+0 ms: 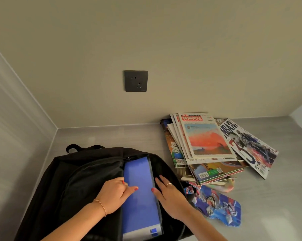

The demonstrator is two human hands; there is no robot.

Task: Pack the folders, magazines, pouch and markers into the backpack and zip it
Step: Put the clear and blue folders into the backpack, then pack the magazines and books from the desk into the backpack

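Observation:
A black backpack (80, 173) lies flat on the grey surface at the lower left, its main opening spread apart. A blue folder (139, 195) lies inside the opening, its lower end sticking out toward me. My left hand (113, 195) grips the left flap of the opening, fingertips touching the folder. My right hand (169, 197) lies flat on the folder's right edge and the bag's right side. A loose stack of magazines (207, 145) lies to the right of the bag. A blue patterned pouch (218, 209) lies below the stack. No markers are visible.
The grey surface (277, 197) runs into a corner, with walls close at the left and back. A dark wall socket (136, 81) sits on the back wall above the bag. One magazine (251, 146) fans out to the far right.

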